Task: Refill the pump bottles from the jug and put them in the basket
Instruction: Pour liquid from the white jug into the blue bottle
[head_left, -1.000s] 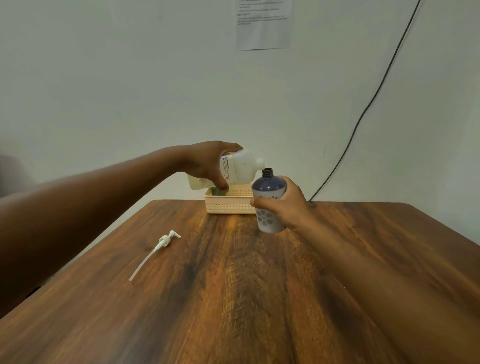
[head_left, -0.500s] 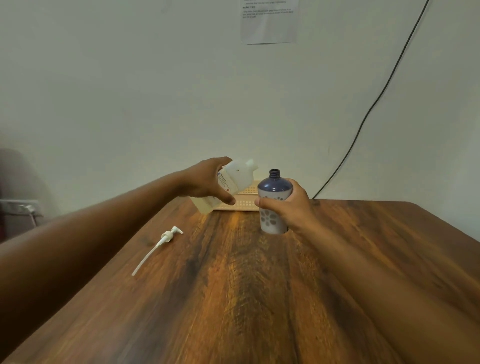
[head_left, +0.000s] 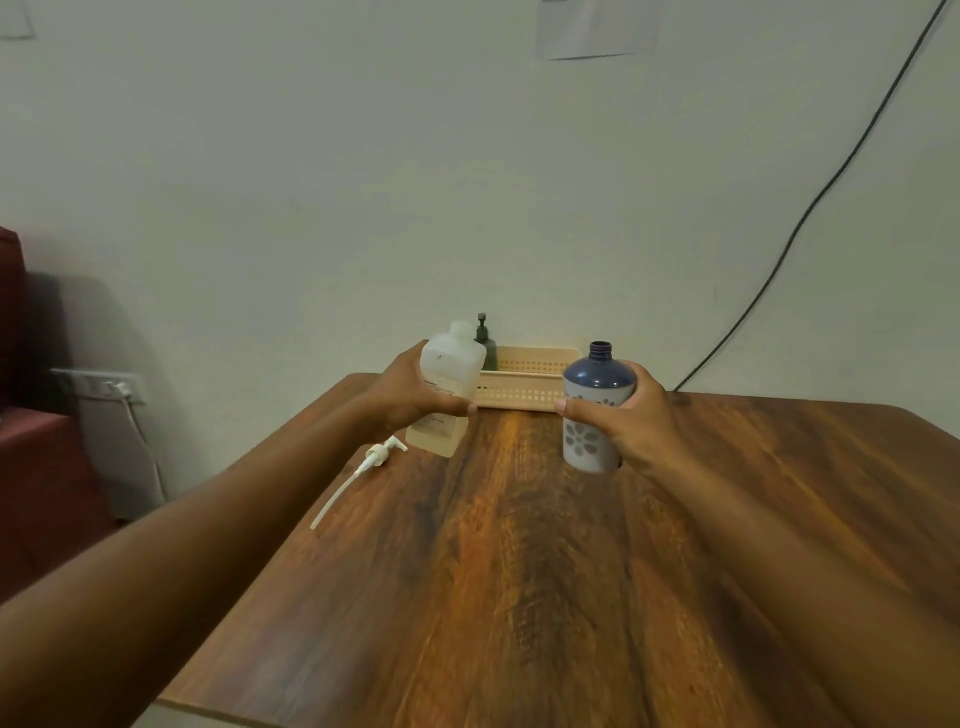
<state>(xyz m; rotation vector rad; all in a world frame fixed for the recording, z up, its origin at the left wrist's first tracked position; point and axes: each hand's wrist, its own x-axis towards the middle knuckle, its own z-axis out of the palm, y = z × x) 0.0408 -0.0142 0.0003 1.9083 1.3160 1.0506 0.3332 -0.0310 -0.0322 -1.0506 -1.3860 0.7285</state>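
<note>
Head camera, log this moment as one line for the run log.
left hand: grips jug | right hand: holds blue bottle, open neck | pump: on table

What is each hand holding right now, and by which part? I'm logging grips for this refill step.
The left hand grips the jug around its middle. The right hand grips the blue bottle around its body, just below the shoulder.

Glossy wood-grain table (head_left: 519, 597), translucent plastic jug (head_left: 449, 384)

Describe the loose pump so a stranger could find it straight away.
On the wooden table, look near its left edge, just left of the jug. The pump lies flat there: white, with a long thin tube, the only piece attached to no bottle.
</note>
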